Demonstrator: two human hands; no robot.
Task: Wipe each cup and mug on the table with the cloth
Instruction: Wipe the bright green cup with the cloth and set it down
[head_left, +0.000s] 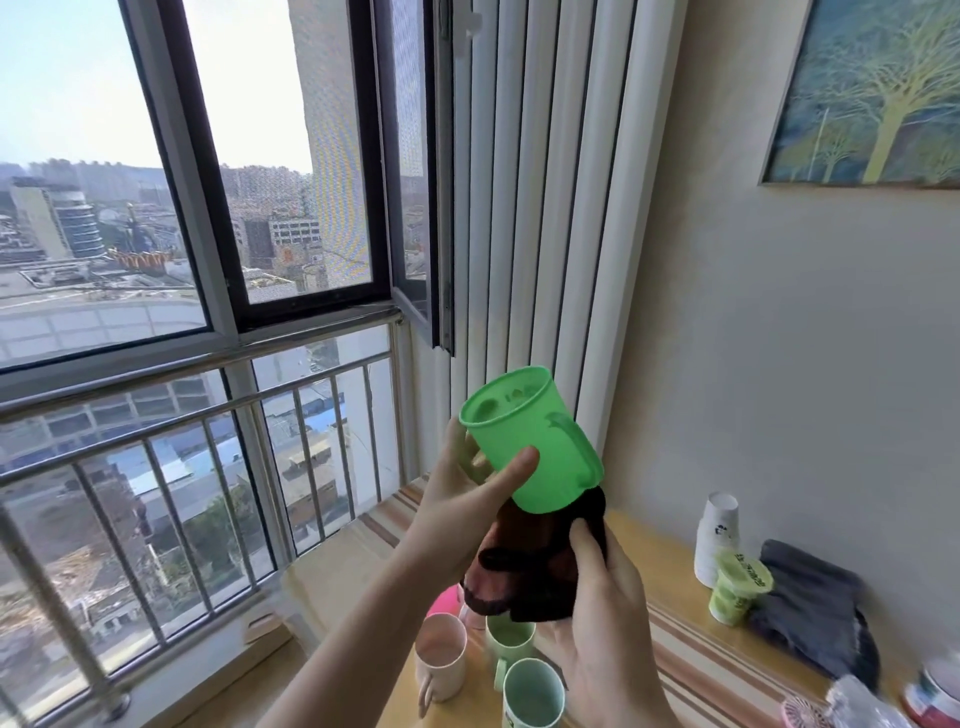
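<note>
Head view, both forearms raised in front of a window with a metal railing (218, 415). The left hand (467, 499) holds a translucent bright green plastic mug (535, 441) up in the air, well above the table. Thumb lies across the near wall of the mug, the fingers wrap round the far side, showing dimly through the plastic; grip closed on the mug. The mug is tilted, its flat base toward the upper left, its open mouth down and to the right, handle on the right side.

The right hand (602, 613) comes up from below, palm toward the mug, fingers closed on a dark brown cloth (530, 561). The cloth is bunched; its upper end meets the mug's mouth, and whether it goes inside cannot be told. The thumb presses on the cloth's right edge.

Below the hands, on the wooden table with striped edge (691, 670), stand a pale pink mug (441, 654), a pale green mug (511, 642) and a light teal mug (532, 693), close together, mouths up. A bright pink cup (445, 603) shows partly behind the left wrist. Farther right: a stack of white paper cups (717, 535), a small green lidded cup (737, 587) just in front of it, and a folded grey cloth (815, 608) beside them against the wall.
</note>
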